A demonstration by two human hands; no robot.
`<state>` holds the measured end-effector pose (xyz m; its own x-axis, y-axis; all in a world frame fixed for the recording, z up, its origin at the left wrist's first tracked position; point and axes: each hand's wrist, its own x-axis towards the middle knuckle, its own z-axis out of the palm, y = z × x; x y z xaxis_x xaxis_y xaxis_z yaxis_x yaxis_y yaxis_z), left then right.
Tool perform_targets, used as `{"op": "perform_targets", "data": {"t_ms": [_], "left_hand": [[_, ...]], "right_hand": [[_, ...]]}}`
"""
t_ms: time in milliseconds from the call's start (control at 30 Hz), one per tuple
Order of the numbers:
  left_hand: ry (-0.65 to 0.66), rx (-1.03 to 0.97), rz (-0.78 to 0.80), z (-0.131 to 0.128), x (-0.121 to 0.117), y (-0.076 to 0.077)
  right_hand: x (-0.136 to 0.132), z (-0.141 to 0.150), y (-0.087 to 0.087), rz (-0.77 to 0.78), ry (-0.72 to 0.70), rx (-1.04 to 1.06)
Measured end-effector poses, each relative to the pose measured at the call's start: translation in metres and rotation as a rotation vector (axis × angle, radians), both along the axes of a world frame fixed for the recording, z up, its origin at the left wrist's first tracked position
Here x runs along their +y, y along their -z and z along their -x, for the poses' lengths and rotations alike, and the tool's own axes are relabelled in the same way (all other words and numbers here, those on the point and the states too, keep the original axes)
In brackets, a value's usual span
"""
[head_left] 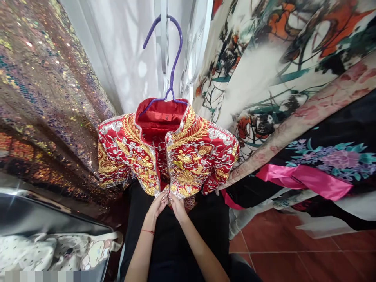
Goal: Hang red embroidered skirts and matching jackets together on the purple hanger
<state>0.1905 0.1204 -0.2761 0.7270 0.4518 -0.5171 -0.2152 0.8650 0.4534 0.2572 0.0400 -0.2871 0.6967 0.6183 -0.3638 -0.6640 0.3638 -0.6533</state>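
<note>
Left hand (159, 203) pinching jacket (167, 152) hem | right hand (177, 204) pinching same, touching left | we note jacket hangs just above both, on hanger (170, 58), front opening vertical | hands equally near

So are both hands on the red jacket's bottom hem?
Touching. The head view shows left hand and right hand fingertips pinching the red embroidered jacket at its front hem.

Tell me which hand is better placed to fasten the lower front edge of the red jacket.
Neither clearly. The left hand and right hand meet at the hem of the red embroidered jacket, one on each front panel. It hangs from the purple hanger; probably both are needed.
</note>
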Motion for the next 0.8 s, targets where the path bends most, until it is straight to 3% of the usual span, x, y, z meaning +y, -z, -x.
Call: {"op": "perform_targets", "data": {"t_ms": [267,600,700,800], "left_hand": [[-0.018,0.04,-0.082,0.0,-0.002,0.004],[-0.187,0.182,-0.265,-0.012,-0.014,0.018],[-0.206,0.193,-0.295,-0.017,-0.016,0.021],[-0.192,0.201,-0.303,-0.017,-0.016,0.023]], "right_hand": [[0.0,-0.004,-0.003,0.011,0.016,-0.006],[0.0,-0.014,-0.007,0.098,0.102,0.022],[0.003,-0.021,-0.004,0.196,0.028,0.066],[0.002,-0.022,0.0,0.314,-0.141,0.124]]}}
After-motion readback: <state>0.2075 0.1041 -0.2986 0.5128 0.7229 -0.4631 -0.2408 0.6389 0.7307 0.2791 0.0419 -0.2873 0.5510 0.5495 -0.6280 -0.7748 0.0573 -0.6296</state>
